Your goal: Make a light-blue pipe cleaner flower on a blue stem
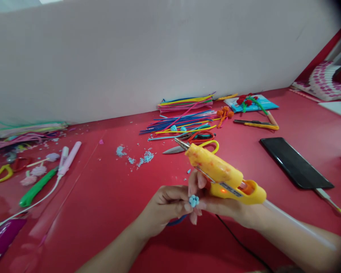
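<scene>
A small light-blue flower [193, 201], seemingly of fuzzy craft stems, is pinched in the fingertips of my left hand [160, 208]. A dark-blue stem [176, 220] curves below it, partly hidden by my fingers. My right hand [227, 207] is closed around a yellow hot glue gun [216, 165], whose metal nozzle points up and left, away from the flower. Right fingertips also reach to the flower's edge. An orange light glows on the gun, and a clear glue stick [298, 225] sticks out of its back.
Scissors [173, 150] lie just beyond the nozzle, near coloured craft stems [179, 121]. Light-blue fuzz clippings [146, 157] are scattered left of them. A black phone [295, 161] is at right. A pink-and-white corded straightener [69, 157] and a green-handled tool [38, 187] lie left.
</scene>
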Action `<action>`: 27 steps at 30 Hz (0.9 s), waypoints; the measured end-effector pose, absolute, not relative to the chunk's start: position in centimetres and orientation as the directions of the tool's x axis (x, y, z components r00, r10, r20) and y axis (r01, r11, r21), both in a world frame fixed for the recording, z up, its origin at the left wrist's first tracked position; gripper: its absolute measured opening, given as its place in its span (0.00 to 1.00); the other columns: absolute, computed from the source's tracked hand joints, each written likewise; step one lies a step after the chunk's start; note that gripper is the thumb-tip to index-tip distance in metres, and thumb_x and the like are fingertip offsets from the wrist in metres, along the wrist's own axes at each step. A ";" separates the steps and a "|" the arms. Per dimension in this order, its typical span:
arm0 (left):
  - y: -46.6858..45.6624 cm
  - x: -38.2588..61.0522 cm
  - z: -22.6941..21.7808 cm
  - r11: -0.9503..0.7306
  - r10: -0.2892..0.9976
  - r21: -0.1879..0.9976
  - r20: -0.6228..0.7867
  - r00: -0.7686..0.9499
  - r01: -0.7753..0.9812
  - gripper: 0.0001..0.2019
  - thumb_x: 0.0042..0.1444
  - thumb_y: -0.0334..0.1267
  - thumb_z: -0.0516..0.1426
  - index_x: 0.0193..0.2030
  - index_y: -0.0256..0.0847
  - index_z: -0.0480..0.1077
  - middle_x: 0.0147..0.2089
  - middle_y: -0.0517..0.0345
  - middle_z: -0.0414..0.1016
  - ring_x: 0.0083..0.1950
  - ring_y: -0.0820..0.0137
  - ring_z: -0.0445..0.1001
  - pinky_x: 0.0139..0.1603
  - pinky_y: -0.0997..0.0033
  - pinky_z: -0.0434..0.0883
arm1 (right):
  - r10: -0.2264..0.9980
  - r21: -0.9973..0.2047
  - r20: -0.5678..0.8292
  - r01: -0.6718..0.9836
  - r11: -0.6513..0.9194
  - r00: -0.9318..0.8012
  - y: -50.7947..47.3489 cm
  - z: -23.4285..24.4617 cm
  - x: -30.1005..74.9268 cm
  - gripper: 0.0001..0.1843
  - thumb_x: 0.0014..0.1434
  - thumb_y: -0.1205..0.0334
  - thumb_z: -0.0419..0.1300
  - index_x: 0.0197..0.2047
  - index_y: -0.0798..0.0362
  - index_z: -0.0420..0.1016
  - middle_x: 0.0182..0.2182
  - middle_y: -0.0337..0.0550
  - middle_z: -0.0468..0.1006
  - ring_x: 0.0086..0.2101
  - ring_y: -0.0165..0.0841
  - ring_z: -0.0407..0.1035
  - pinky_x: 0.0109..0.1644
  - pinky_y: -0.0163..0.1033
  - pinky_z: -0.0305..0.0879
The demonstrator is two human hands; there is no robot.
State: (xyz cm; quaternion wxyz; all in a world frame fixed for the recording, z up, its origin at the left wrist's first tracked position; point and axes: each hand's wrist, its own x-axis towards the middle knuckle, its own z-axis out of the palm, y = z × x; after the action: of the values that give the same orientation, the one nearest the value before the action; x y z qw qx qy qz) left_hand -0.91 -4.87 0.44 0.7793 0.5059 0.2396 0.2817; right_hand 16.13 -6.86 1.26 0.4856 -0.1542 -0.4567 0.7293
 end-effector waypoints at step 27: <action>-5.1 -0.9 -0.2 0.436 0.736 0.877 -0.216 0.642 -0.205 0.08 0.48 0.39 0.62 0.28 0.36 0.77 0.20 0.54 0.75 0.17 0.79 0.64 0.17 0.80 0.53 | 0.940 -0.925 0.119 -0.381 -0.012 -0.319 -6.7 1.5 15.8 0.09 0.52 0.66 0.61 0.33 0.50 0.63 0.32 0.33 0.68 0.26 0.23 0.68 0.34 0.33 0.69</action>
State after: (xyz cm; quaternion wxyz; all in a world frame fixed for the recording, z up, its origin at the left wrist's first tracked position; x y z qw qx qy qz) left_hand -0.95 -5.10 -0.16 0.7918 0.4406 0.3013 0.2968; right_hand 15.77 -6.71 1.48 0.5075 -0.2878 -0.4860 0.6507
